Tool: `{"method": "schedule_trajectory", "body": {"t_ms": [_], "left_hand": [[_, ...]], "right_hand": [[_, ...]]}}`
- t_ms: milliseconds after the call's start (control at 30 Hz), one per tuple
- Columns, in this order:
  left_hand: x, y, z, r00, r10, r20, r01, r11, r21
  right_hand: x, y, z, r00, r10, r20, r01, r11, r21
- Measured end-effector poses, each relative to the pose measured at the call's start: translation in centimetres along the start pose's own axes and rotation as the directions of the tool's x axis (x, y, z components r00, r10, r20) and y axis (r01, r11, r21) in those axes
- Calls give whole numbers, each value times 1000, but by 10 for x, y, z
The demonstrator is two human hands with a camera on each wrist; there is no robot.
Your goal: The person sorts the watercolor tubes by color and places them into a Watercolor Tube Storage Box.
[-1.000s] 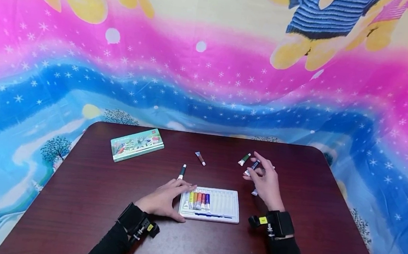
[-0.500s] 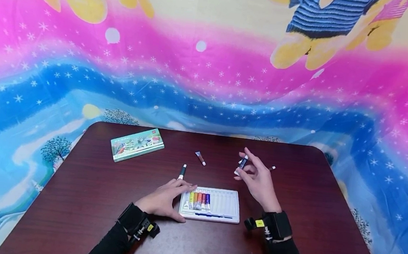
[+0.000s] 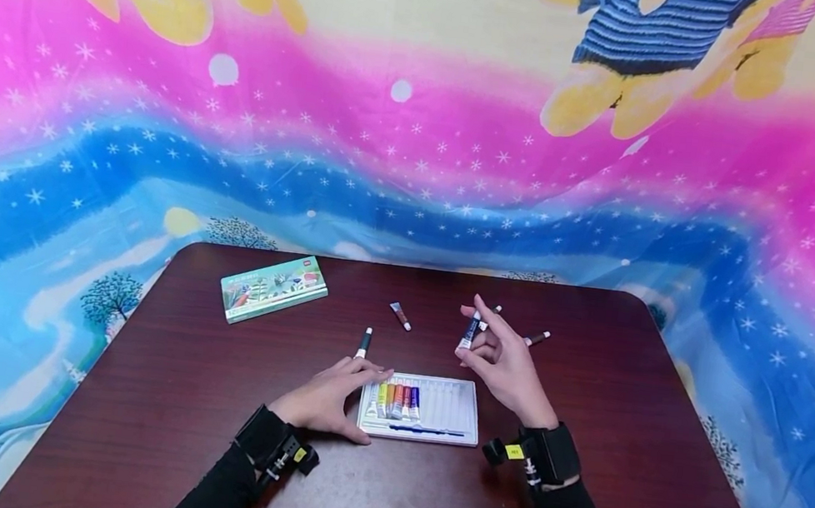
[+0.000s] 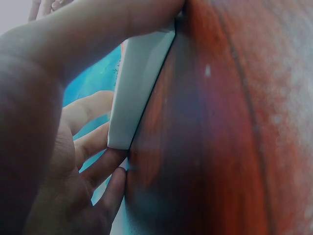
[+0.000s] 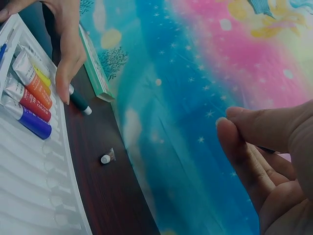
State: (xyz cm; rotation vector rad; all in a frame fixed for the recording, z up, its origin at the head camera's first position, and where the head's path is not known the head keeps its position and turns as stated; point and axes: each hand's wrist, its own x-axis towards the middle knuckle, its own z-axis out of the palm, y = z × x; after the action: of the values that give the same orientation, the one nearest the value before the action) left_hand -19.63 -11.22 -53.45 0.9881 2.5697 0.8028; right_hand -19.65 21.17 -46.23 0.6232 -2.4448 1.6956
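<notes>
A white plastic tray holds a row of coloured paint tubes in its left slots and a blue paintbrush along its front. My left hand grips the tray's left end, thumb at the front corner and fingers at the back; the left wrist view shows the tray's side wall between them. Above the table, behind the tray's right end, my right hand pinches a dark blue paint tube between thumb and fingertips. The right wrist view hides most of that tube behind the fingers.
Behind the left hand lies a dark green tube, with a brown tube farther back. Another dark tube lies right of the right hand, and one cap shows behind it. A green box lies back left.
My right hand has moved left with the dark blue tube, which now stands more upright. The left hand and the tray have stayed in place.
</notes>
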Motion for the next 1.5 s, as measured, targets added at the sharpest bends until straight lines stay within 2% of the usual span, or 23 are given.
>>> {"method": "schedule_trajectory", "body": {"t_ms": [233,433,900,1167,1300,1433,1500], "left_hand": [[-1,-1,0,1000,-1,-3,1,1000,9],[0,0,0,1000,3,-3,-3,1000,19],[1,1,0,1000,-2,1,2,1000,25],[2,0,0,1000,-10,15,9,1000,29],[2,0,0,1000,-21,18,21,1000,17],[1,0,0,1000,-22,19,22,1000,13],[1,0,-1,1000,-16,15,16,1000,11]], "right_hand": [[0,-5,1,998,49,25,-49,999,-4],[1,-5,2,995,79,68,-83,995,52],[0,-7,1,988,131,82,-139,985,101],[-5,4,7,993,93,78,-95,995,30],[-14,18,24,987,96,132,-94,995,-23],[-25,31,46,967,147,209,-120,983,-137],[-29,35,55,962,169,215,-129,974,-184]]}}
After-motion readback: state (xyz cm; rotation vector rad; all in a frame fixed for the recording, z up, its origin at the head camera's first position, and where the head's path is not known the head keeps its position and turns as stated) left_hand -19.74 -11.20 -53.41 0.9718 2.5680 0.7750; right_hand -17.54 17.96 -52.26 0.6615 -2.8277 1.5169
